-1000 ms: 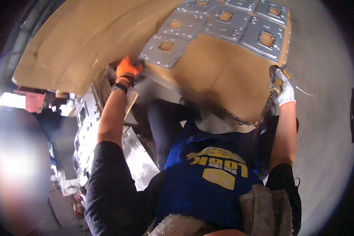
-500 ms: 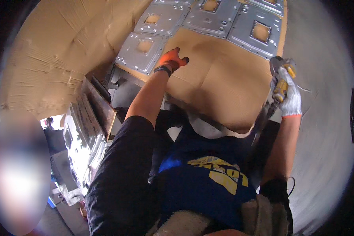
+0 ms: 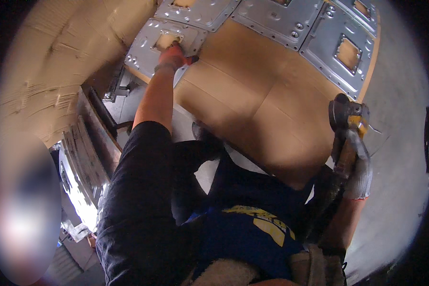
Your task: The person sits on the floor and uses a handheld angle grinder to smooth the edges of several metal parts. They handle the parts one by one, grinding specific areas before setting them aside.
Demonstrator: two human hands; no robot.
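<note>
My left hand [image 3: 173, 57], in an orange glove with dark fingertips, reaches over a grey stamped metal plate [image 3: 143, 47] at the upper left. Its fingers lie by the plate's square opening, and the thumb sticks out to the right, apart from them. Whether they press on the metal is hard to see. On the right, my right hand [image 3: 362, 169], in a white knit glove, is closed round the body of a yellow and dark angle grinder [image 3: 357, 121]. The grinder's round disc end points away from me, beside the edge of the brown cardboard [image 3: 257, 90].
More metal plates [image 3: 314, 55] with square openings lie along the far side of the cardboard. Brown creased paper [image 3: 57, 66] rises on the left. Below it, several metal plates [image 3: 83, 164] stand stacked on edge. Grey floor [image 3: 395, 190] runs along the right.
My left hand has moved left and away from me, from the plate's edge onto the plate. The right hand and grinder have come lower and nearer to me. The view has shifted.
</note>
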